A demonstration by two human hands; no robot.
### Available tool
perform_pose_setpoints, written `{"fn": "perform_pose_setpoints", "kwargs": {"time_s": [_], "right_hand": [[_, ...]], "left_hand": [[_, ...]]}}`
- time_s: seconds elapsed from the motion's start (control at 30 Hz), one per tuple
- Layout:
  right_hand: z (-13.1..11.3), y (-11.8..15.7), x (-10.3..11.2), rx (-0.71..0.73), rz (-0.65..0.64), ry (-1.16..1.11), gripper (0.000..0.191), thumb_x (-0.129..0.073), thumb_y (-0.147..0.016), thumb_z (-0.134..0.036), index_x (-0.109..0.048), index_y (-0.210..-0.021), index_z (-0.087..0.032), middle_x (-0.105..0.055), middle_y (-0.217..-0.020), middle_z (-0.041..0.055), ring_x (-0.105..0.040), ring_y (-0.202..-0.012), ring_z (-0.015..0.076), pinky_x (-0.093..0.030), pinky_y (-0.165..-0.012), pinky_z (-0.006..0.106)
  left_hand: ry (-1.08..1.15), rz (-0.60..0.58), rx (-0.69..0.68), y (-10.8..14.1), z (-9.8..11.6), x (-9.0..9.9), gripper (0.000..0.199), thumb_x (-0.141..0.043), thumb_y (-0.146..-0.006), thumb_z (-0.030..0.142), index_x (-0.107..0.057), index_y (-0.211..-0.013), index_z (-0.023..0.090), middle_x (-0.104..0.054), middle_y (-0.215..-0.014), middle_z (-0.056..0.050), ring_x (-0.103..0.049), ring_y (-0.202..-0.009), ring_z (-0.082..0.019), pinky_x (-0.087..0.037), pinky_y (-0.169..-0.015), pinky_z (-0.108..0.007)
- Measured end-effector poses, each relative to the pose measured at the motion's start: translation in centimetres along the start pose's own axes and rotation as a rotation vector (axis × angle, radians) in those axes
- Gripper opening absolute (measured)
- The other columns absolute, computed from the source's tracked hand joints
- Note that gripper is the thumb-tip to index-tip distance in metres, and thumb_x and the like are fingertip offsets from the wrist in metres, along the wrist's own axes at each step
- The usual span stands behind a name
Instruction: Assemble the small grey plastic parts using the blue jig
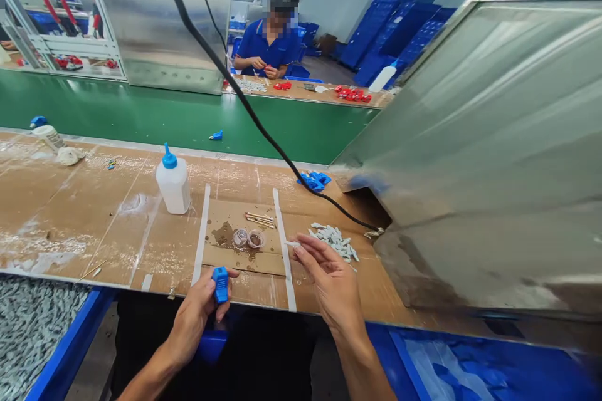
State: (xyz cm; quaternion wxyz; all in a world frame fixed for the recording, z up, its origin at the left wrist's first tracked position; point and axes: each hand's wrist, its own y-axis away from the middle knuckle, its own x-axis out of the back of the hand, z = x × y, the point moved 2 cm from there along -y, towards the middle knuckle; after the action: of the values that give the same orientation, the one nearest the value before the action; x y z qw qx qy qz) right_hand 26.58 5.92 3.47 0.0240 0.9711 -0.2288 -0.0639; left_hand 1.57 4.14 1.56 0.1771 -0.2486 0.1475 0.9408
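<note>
Blue plastic block [221,286] gripped in our left hand [198,302], our right hand [335,282] pinches a slim whitish piece [292,244] that slackening might drop below.

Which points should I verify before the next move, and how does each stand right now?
1. Left hand has hold of the blue part: ok.
2. Right hand pinches the small pale piece at its fingertips: ok.
3. Black cable clear of both hands: ok in this view.
4. White bottle upright: ok.
5. Cardboard sheet free of stains: not ok, dark patches lie around the small cups.
6. Bottle's nozzle sealed: cannot tell.
</note>
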Motion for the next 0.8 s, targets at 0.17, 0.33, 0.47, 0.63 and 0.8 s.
{"fn": "perform_pose_setpoints", "kwargs": {"time_s": [0.17,0.33,0.47,0.63,0.8], "right_hand": [[0.5,0.8,-1.3,-0.005,-0.060,0.021,0.034,-0.087,-0.072,-0.047,-0.080,-0.095,-0.023,-0.077,-0.091,0.0048,-0.066,-0.074,0.0116,-0.055,-0.073,0.021],[0.6,0.8,-2.2,0.121,-0.048,0.052,0.027,-0.083,-0.078,-0.045,-0.080,-0.095,-0.025,-0.073,-0.077,0.0010,-0.064,-0.068,0.0114,-0.053,-0.068,0.022],[0.2,0.6,-2.7,0.283,-0.003,0.211,0.024,-0.080,-0.081,-0.044,-0.079,-0.089,-0.022,-0.072,-0.075,0.0008,-0.066,-0.067,0.0137,-0.053,-0.066,0.024],[-1.7,-0.1,-4.8,0.583,-0.143,0.558,0.017,-0.071,-0.093,-0.037,-0.075,-0.086,-0.022,-0.073,-0.080,0.0006,-0.065,-0.072,0.0151,-0.050,-0.069,0.028],[-3.0,-1.0,-7.4,0.830,-0.316,0.838,0.020,-0.062,-0.099,-0.032,-0.069,-0.084,-0.020,-0.069,-0.078,0.0025,-0.060,-0.072,0.0162,-0.048,-0.070,0.030]], "left_hand": [[-0.125,0.021,-0.013,0.2,0.6,-0.1,0.036,-0.068,-0.092,0.049,-0.071,-0.117,0.024,-0.062,-0.090,-0.001,-0.054,-0.073,-0.013,-0.045,-0.071,-0.026],[-0.120,-0.068,-0.058,0.0,1.2,0.0,0.028,-0.068,-0.093,0.045,-0.071,-0.114,0.026,-0.065,-0.109,-0.004,-0.063,-0.085,-0.017,-0.050,-0.079,-0.031],[-0.049,-0.092,-0.025,0.0,0.6,0.5,0.030,-0.061,-0.097,0.045,-0.067,-0.116,0.022,-0.064,-0.092,-0.002,-0.059,-0.067,-0.013,-0.044,-0.069,-0.028],[-0.017,0.009,-0.062,-0.2,0.4,1.2,0.028,-0.059,-0.097,0.045,-0.064,-0.102,0.018,-0.051,-0.076,0.003,-0.044,-0.063,-0.011,-0.033,-0.063,-0.026],[-0.046,0.059,-0.071,-0.3,1.0,1.5,0.028,-0.060,-0.095,0.046,-0.060,-0.097,0.018,-0.046,-0.073,0.004,-0.038,-0.061,-0.011,-0.030,-0.062,-0.027]]}}
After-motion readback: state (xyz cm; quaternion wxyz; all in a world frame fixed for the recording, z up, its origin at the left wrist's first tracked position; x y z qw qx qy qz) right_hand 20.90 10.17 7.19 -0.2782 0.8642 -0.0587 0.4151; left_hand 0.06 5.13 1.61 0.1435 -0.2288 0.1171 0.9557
